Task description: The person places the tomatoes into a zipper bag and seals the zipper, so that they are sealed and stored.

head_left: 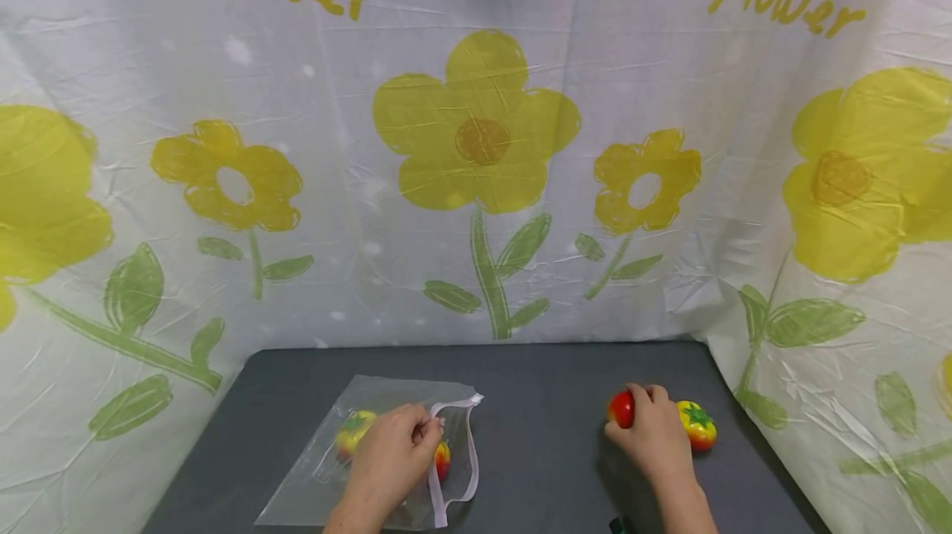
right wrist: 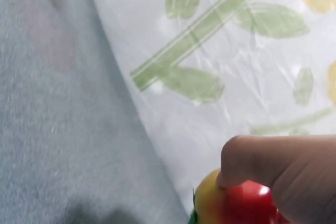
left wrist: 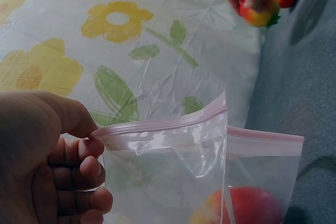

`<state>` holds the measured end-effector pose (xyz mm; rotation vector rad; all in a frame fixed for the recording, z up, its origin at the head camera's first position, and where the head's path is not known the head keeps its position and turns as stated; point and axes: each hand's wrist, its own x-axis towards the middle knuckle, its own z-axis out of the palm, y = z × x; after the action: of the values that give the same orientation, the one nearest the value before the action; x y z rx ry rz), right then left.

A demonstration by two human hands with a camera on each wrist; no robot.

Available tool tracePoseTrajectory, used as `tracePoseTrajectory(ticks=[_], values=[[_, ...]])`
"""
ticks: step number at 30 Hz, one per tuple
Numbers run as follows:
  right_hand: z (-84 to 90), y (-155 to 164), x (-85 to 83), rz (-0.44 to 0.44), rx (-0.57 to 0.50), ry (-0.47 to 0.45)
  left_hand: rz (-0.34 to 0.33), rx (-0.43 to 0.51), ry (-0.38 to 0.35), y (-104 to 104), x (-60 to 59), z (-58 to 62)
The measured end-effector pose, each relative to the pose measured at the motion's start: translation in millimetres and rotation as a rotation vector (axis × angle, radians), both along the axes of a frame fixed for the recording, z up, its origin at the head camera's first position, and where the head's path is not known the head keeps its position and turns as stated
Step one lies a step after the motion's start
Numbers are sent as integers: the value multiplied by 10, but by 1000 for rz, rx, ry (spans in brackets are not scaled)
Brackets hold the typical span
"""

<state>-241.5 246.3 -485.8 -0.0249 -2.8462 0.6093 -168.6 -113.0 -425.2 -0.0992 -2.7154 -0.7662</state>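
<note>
Now the clear zip bag [head_left: 387, 455] lies flat on the dark grey tabletop [head_left: 550, 402], and the left hand [head_left: 390, 455] pinches its pink-edged mouth [left wrist: 168, 127] — thumb over the top lip, the other fingers curled beneath it, as the left wrist view shows plainly. That lip is lifted off the lower one, so the opening gapes toward the middle of the table. Inside the bag, just behind the pinching fingers, sits one toy tomato [head_left: 353, 431], yellow shading to red with a green stalk; a second one [head_left: 442, 460] shows red right at the fingertips, close to the mouth, and the left wrist view catches it through the plastic [left wrist: 247, 205].

Well apart from that grip, across a bare stretch of table, the right hand [head_left: 654, 431] is closed over a red toy tomato [head_left: 621, 408] — fingers draped over its top and wrapped round it, the fruit resting on the table under the palm. From the right wrist, a fingertip presses on its red and yellow skin [right wrist: 236, 203]. Just beside this hand, touching or nearly touching its outer edge, lies another toy tomato [head_left: 697, 425], yellow and red with a green star-shaped stalk, held by nobody.

Behind both hands hangs a white backdrop cloth [head_left: 476, 145] printed with yellow flowers, green stems and the word "flower".
</note>
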Motion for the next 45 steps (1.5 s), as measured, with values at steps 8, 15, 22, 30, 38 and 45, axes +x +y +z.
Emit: tracePoseTrajectory(ticks=[8, 15, 22, 30, 38, 45], values=[[181, -132, 92, 12, -40, 30, -5, 5, -4, -3, 11, -3], [281, -307, 184, 36, -71, 89, -5, 3, -3, 1, 16, -8], [350, -512, 264, 101, -121, 143, 1, -6, -12, 4, 15, 1], [416, -744, 355, 176, -166, 187, -3, 0, -18, 5, 12, 6], [418, -975, 434, 271, -217, 232, -4, 0, -28, 11, 15, 25], [421, -1127, 467, 372, -318, 193, 3, -4, -48, 18, 6, 40]])
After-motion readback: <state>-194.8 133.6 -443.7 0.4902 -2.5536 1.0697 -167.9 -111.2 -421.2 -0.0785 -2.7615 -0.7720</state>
